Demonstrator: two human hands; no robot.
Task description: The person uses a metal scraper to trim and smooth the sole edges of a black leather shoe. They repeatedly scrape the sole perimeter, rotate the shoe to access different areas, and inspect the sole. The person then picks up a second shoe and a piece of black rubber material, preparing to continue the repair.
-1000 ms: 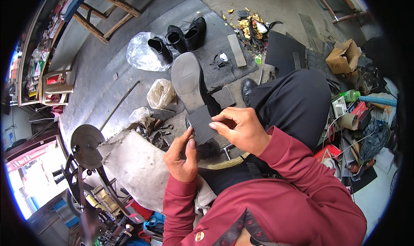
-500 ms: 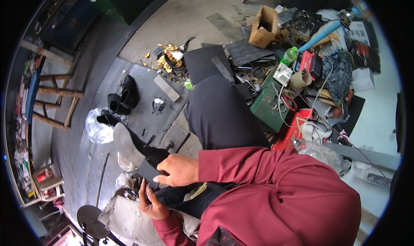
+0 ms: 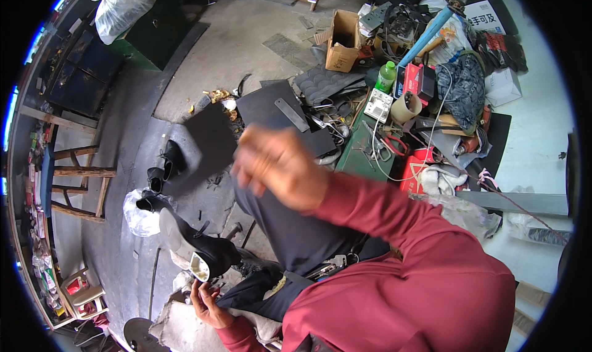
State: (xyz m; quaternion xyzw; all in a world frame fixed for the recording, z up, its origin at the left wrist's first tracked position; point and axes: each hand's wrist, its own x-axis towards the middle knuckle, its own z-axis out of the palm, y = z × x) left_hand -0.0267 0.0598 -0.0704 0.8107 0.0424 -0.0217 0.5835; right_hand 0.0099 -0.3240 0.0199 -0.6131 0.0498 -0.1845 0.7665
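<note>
A black shoe (image 3: 221, 256) lies sole up by my lap, its grey sole (image 3: 174, 233) facing out. Its heel (image 3: 198, 267) shows a pale, hollow-looking face with a yellowish patch. Against the lower edge of that heel, the bent fingers of my left hand (image 3: 211, 304) are closed. My right hand (image 3: 280, 167) is raised over my knee and smeared by motion. A dark flat sheet (image 3: 209, 143), also blurred, extends from its fingertips and seems gripped there. Behind the sheet, several black shoes (image 3: 174, 159) stand on the floor mat.
A clear plastic bag (image 3: 140, 215) lies beside the standing shoes. To the right are a green box (image 3: 365, 149) with scissors, a green bottle (image 3: 386, 76) and a cardboard box (image 3: 343, 42). Wooden stools (image 3: 83, 172) stand left. A round dark disc (image 3: 139, 335) is near the lower edge.
My right hand has lifted away from the heel, up and to the right, with the dark sheet. The heel's pale face is now uncovered. My left hand stays low by the heel.
</note>
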